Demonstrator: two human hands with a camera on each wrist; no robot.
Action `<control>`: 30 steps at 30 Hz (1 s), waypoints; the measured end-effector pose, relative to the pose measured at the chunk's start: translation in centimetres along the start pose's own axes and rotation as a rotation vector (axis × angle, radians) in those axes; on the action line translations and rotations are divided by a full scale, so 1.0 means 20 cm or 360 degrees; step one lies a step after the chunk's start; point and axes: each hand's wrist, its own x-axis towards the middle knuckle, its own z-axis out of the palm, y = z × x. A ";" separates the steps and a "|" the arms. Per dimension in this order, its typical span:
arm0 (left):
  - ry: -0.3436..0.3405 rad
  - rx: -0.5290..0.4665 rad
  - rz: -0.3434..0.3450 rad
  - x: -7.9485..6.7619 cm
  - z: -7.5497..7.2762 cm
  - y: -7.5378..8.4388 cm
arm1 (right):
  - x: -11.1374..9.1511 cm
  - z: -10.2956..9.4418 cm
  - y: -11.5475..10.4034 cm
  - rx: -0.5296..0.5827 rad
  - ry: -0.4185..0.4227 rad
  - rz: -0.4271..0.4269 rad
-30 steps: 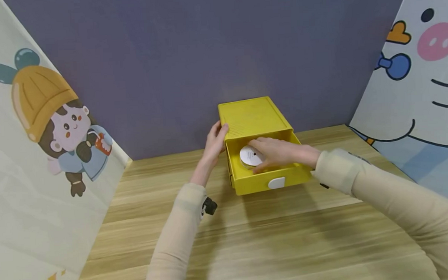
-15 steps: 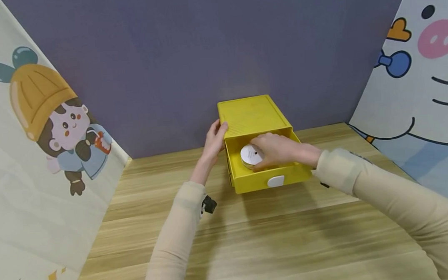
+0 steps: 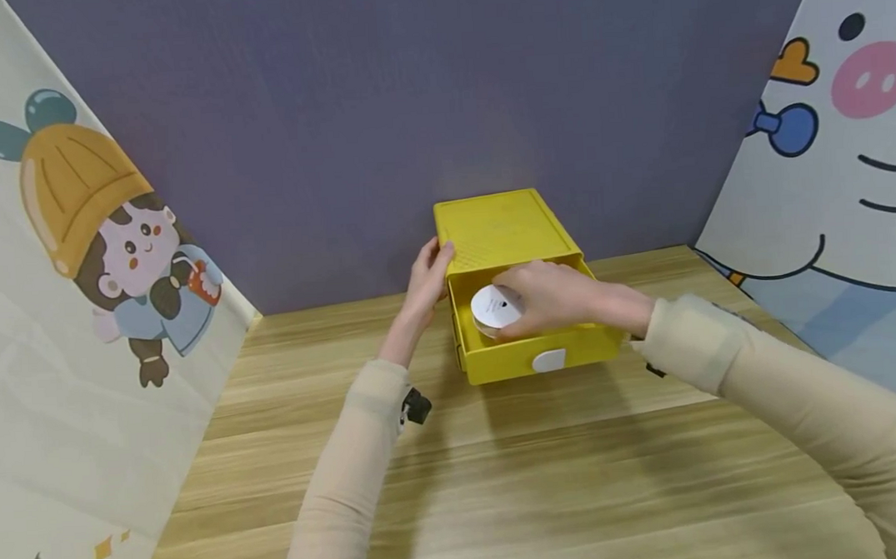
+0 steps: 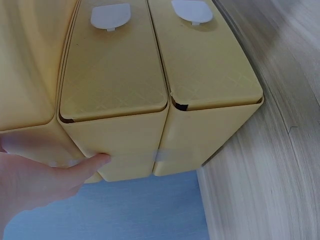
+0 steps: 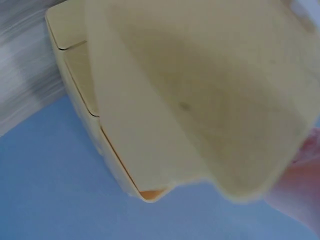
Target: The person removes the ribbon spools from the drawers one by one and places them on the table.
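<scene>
A yellow drawer unit (image 3: 502,227) stands against the back wall, its top drawer (image 3: 508,367) pulled out. Inside it, my right hand (image 3: 550,296) grips a short round spool (image 3: 494,307) with a white printed face and a small dark centre mark. The spool's right part lies behind my fingers. On the unit's left top edge, my left hand (image 3: 427,280) rests with the thumb on top and fingers along the side. The left wrist view shows one finger (image 4: 90,164) straight against the side wall. In the right wrist view the open drawer (image 5: 145,125) blocks the spool.
Lower drawers (image 4: 115,65) with white tabs sit shut under the open one. The unit stands on a wood-grain table (image 3: 502,477). A purple-grey wall (image 3: 335,109) rises behind, with cartoon-printed panels (image 3: 63,413) at either side.
My right hand has closed further round the spool and shifted it slightly left, tilting its face a little. My left hand and the drawer unit have stayed in place.
</scene>
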 end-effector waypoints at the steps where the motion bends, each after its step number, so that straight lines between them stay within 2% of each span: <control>1: 0.0000 -0.0003 0.0002 0.00 0.00 0.00 | -0.01 -0.01 -0.01 -0.0001 0.0011 -0.0004; 7: -0.0010 -0.0016 0.0017 -0.01 0.01 0.00 | -0.05 -0.09 -0.04 0.0012 0.0067 0.0025; 13: -0.0024 -0.0008 0.0011 -0.01 0.00 0.00 | -0.10 -0.16 -0.03 -0.0040 0.0112 0.0148; 23: -0.0049 -0.0002 -0.0012 -0.01 0.00 0.00 | -0.27 -0.26 0.10 0.0005 0.0289 0.0251; 30: -0.0040 -0.0016 -0.0014 -0.01 0.00 0.00 | -0.40 -0.27 0.22 -0.0027 0.0378 0.0297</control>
